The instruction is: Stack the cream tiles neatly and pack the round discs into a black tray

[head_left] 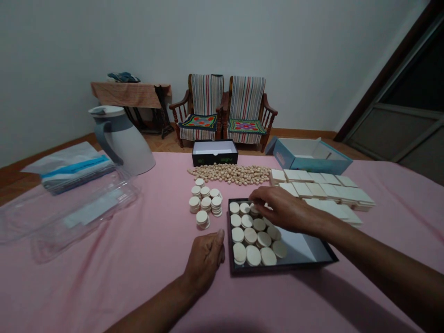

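A shallow black tray [308, 264] lies on the pink tablecloth and holds several stacks of round wooden discs [253, 237] on its left side. My right hand [282, 210] reaches over the tray's far edge, fingers pinched down on a disc stack at the top row. My left hand [204, 259] rests on the cloth just left of the tray, fingers curled under, with nothing visible in it. More disc stacks [205, 202] stand on the cloth beyond my left hand.
A heap of small wooden pegs [231, 173], a black box [215, 152], rows of square wooden tiles [326, 189], a blue box [308, 156]. A white jug [121, 141] and clear plastic packaging [69, 208] at left. Two striped armchairs [225, 111] behind the table.
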`<state>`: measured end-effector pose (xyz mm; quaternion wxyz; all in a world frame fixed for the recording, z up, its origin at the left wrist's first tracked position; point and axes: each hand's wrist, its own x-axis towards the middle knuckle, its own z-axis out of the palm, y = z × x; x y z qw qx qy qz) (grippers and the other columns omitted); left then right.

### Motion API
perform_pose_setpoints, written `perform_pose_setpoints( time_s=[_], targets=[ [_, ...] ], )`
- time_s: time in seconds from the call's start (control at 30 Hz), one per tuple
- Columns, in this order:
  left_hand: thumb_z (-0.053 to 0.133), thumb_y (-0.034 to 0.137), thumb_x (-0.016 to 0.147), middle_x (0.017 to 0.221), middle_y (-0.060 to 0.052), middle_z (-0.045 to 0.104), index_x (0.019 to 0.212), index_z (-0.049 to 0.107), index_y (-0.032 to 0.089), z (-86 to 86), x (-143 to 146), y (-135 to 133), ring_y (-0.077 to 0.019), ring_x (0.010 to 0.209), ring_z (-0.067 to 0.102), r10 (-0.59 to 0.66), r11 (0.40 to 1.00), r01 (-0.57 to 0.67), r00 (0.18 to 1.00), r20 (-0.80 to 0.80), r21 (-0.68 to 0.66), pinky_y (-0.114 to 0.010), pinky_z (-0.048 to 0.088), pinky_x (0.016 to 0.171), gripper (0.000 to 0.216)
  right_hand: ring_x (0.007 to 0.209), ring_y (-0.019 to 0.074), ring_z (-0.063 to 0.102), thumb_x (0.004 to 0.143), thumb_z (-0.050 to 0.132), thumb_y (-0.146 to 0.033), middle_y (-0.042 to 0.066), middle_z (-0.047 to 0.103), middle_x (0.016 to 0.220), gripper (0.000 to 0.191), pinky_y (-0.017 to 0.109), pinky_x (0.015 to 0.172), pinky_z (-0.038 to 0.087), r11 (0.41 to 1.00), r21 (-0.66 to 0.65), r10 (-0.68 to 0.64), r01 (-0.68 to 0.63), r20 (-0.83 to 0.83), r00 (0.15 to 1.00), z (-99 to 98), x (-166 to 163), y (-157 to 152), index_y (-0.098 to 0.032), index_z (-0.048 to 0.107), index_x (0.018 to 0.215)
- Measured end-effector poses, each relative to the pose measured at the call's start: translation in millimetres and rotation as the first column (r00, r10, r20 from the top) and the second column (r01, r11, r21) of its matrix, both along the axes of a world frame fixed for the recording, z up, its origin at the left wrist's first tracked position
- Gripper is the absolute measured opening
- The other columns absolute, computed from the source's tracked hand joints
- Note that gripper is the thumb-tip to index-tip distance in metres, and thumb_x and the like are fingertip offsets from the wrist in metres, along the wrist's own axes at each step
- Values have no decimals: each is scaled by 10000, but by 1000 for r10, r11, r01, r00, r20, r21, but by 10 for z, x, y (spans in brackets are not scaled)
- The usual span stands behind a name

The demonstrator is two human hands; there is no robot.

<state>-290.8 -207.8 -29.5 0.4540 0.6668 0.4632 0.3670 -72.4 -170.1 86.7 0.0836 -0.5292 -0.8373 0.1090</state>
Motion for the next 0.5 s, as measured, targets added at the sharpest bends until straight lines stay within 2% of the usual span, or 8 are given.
perform_pose_setpoints(
  time_s=[0.1, 0.23, 0.3, 0.37, 0.5],
  targets=[
    [334, 442, 948, 384, 9, 439, 406, 445, 174, -61, 2, 4, -102, 409, 442, 57, 998, -53, 992, 112, -44, -233, 374, 513, 615, 816, 174, 592, 769, 516, -107, 98, 676, 905, 223, 274, 723, 399, 997, 81, 15, -12, -38, 999, -54, -187, 243, -120, 653, 945],
    [324, 471, 944, 364, 7, 428, 397, 449, 176, -120, -14, 39, -100, 372, 413, 116, 991, -99, 968, 223, -86, -239, 347, 463, 634, 958, 203, 591, 703, 528, -20, 119, 667, 1051, 375, 287, 804, 416, 995, 79, 59, -57, -23, 998, -129, -451, 653, -111, 640, 1049],
    [328, 484, 940, 363, 4, 431, 399, 460, 174, -124, -22, 52, -100, 368, 413, 124, 989, -102, 965, 231, -104, -238, 338, 453, 637, 1030, 222, 573, 685, 559, -28, 130, 640, 1137, 464, 290, 831, 418, 992, 33, 120, -120, 29, 992, -156, -564, 825, -112, 604, 1139],
    [338, 495, 933, 361, 1, 434, 394, 465, 174, -115, -25, 57, -101, 370, 420, 121, 989, -98, 967, 223, -111, -237, 339, 451, 641, 1018, 223, 583, 671, 600, -59, 127, 629, 1164, 525, 275, 804, 432, 980, -55, 193, -189, 86, 977, -172, -668, 955, -123, 571, 1191],
    [357, 518, 918, 356, -2, 434, 383, 470, 176, -78, -19, 55, -106, 375, 435, 112, 989, -91, 973, 203, -113, -237, 350, 458, 645, 929, 215, 615, 651, 653, -115, 108, 657, 1101, 498, 240, 696, 441, 949, -232, 267, -215, 224, 937, -196, -847, 1117, -145, 593, 1144]
  ],
)
